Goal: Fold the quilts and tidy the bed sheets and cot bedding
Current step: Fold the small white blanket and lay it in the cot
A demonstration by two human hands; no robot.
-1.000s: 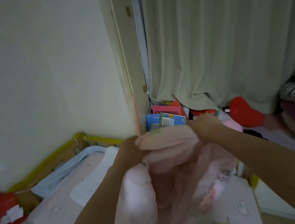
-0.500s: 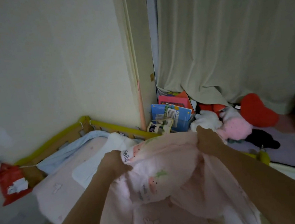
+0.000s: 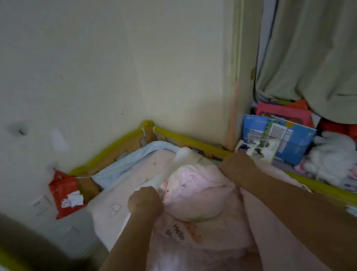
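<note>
Both hands hold a pale pink quilt (image 3: 203, 202) over the cot (image 3: 173, 137), which stands in the corner of the room with its yellow-padded rail against the wall. The left hand (image 3: 145, 203) is curled into a fist around a bunched edge of the quilt, the cloth coming out of the fist on its right side, where a printed patch with part of a word shows just beside the knuckles. The right hand (image 3: 236, 165) is seen from the back, fingers bent down over the far right edge of the quilt near the cot's rail; the fingertips are hidden under the hand and cloth, so how tightly they pinch cannot be told, though the fabric hangs from that hand. Between the two hands the quilt sags in a crumpled mound, and a fold lower down bears the word "Hello" and small pink figures. Under it lies the pink cot sheet (image 3: 121, 187), with a light blue blanket (image 3: 135, 161) along the far end. A red packet (image 3: 64, 192) hangs at the cot's left end. Beyond the rail are a blue book (image 3: 290, 141), white and pink soft toys (image 3: 333, 157) and a green curtain (image 3: 324, 49)
</note>
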